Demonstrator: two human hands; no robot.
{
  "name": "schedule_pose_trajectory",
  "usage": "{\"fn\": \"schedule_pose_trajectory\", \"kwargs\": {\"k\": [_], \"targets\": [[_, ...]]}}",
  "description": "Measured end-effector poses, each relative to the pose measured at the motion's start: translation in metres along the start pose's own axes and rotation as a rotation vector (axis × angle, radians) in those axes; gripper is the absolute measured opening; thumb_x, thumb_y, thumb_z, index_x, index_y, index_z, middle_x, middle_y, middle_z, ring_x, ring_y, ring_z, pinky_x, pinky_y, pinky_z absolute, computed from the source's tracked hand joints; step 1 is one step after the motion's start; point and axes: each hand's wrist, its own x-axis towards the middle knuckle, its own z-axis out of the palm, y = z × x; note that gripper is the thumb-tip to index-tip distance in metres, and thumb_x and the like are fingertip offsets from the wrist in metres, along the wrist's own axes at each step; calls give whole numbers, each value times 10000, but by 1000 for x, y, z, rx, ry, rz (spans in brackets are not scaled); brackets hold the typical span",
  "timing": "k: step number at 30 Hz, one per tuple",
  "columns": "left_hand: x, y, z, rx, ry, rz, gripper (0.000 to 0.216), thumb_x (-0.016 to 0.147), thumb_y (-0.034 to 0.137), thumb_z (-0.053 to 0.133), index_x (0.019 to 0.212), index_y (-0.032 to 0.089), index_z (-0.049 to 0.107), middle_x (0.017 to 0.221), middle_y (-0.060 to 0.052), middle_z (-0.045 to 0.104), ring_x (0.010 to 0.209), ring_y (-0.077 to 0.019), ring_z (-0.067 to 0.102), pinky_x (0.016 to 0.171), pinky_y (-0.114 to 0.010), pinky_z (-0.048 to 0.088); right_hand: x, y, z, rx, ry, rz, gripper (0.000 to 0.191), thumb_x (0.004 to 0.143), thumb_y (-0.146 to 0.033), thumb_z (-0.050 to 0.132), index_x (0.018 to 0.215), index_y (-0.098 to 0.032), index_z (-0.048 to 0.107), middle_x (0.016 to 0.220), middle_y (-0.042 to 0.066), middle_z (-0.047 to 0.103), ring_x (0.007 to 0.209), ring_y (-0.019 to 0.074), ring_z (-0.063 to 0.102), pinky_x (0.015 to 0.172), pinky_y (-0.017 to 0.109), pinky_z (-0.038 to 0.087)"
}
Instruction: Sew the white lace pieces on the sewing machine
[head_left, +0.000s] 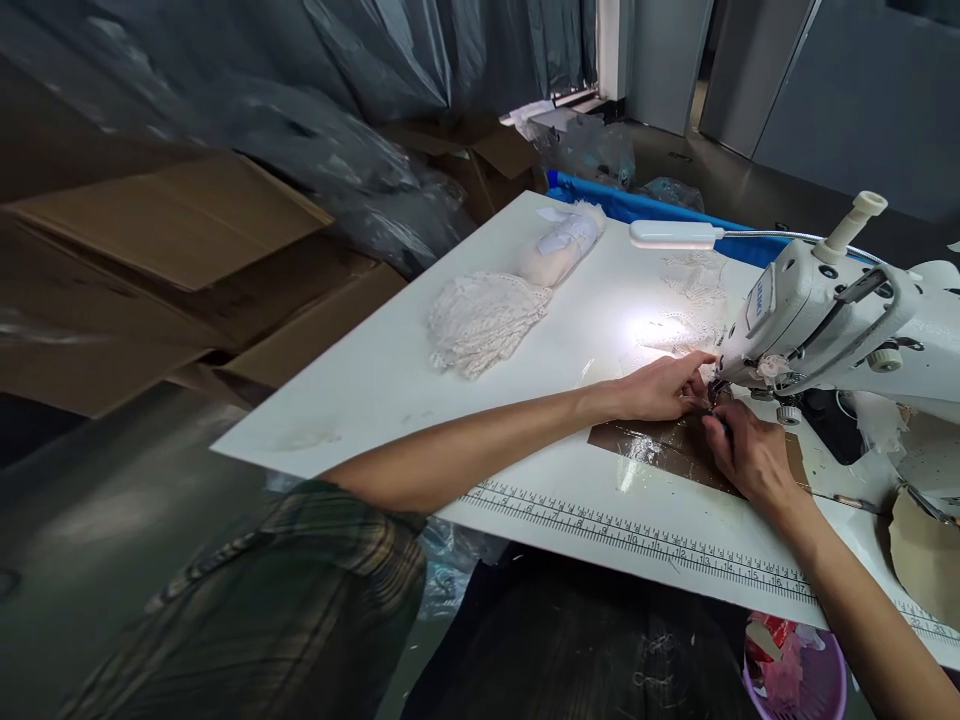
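My left hand (664, 388) is at the needle area of a white sewing machine (795, 310), its fingers bent together and the thumb side toward the presser foot. Just to its right, my right hand (754, 455) is closed below the machine head, with a small dark bit showing at its fingertips. What either hand pinches is too small and shaded to name. Behind the left hand, white lace (679, 328) lies under the bright lamp light. Both hands are over a brown, shiny plate (660, 448) set on the white table (360, 410).
A fanned stack of lace pieces (487, 315) and a wrapped pale bundle (562, 245) lie on the table's left. A lamp (675, 235) hangs over it. A ruler strip (600, 522) follows the front edge; a purple basket (814, 680) stands below. Cardboard boxes (172, 220) stand left.
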Motion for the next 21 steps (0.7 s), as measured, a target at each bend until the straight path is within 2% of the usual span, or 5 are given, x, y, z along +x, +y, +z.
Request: {"fn": "schedule_pose_trajectory", "kwargs": {"k": [5, 10, 13, 17, 21], "targets": [[-12, 10, -26, 492, 29, 183, 192, 953, 322, 571, 1055, 178, 646, 1073, -62, 669, 913, -171, 624, 696, -266, 414, -25, 12, -27, 24, 53, -174, 456, 1041, -367, 286, 807, -177, 628, 662, 26, 635, 573, 124, 536, 546, 241, 340], [-6, 13, -41, 826, 109, 155, 169, 975, 225, 529, 1015, 158, 678, 1107, -83, 654, 885, -174, 602, 688, -279, 357, -45, 45, -41, -156, -15, 114, 388, 999, -398, 376, 952, -157, 677, 838, 103, 669, 769, 212, 573, 628, 293, 367], [3, 10, -34, 841, 58, 185, 168, 963, 185, 535, 968, 151, 699, 1091, -85, 667, 906, -180, 605, 723, -285, 367, -43, 52, -40, -151, -23, 226, 395, 964, -414, 410, 1112, -154, 668, 1058, 170, 657, 955, 298, 556, 762, 394, 428], [12, 4, -19, 723, 25, 230, 204, 966, 199, 509, 997, 160, 707, 1033, -78, 680, 878, -170, 609, 745, -284, 394, -26, 39, -31, 138, -135, 223, 358, 965, -365, 396, 990, -184, 704, 934, 122, 674, 914, 258, 592, 790, 385, 489], [16, 0, -13, 661, 8, 235, 205, 919, 201, 520, 930, 168, 722, 1004, -72, 681, 872, -179, 608, 751, -302, 395, -12, 21, -17, 270, -227, 175, 373, 960, -311, 404, 1156, -188, 697, 1041, 127, 681, 910, 234, 621, 781, 370, 532]]}}
